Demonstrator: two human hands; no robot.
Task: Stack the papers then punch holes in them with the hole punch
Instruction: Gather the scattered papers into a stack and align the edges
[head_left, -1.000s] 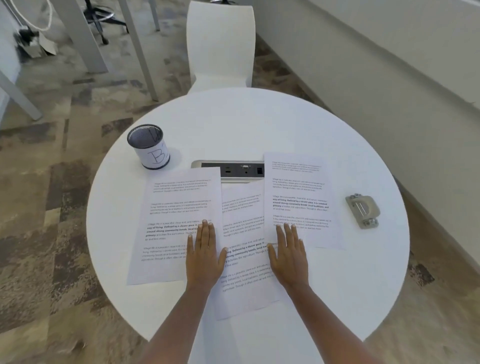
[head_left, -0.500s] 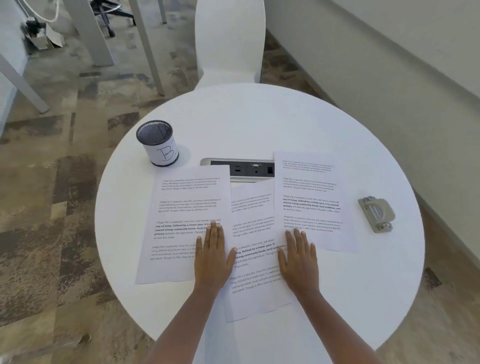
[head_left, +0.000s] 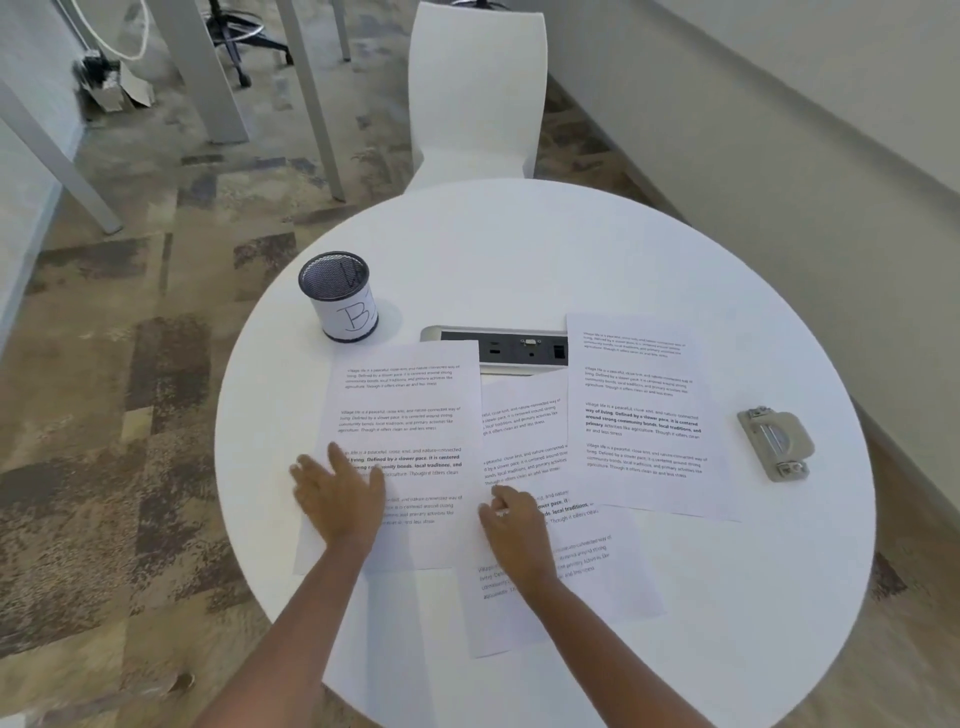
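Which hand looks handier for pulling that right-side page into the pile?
Probably the right hand. It rests on the middle sheet, next to the right sheet. The left hand lies across on the left sheet.

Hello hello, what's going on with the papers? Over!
Left hand flat on left paper, right hand curled on middle paper. Three papers unstacked. Hole punch untouched, right side.

Round white table (head_left: 519, 249), 1 white chair (head_left: 475, 93) behind it, mottled carpet (head_left: 130, 364), pale wall (head_left: 779, 130).
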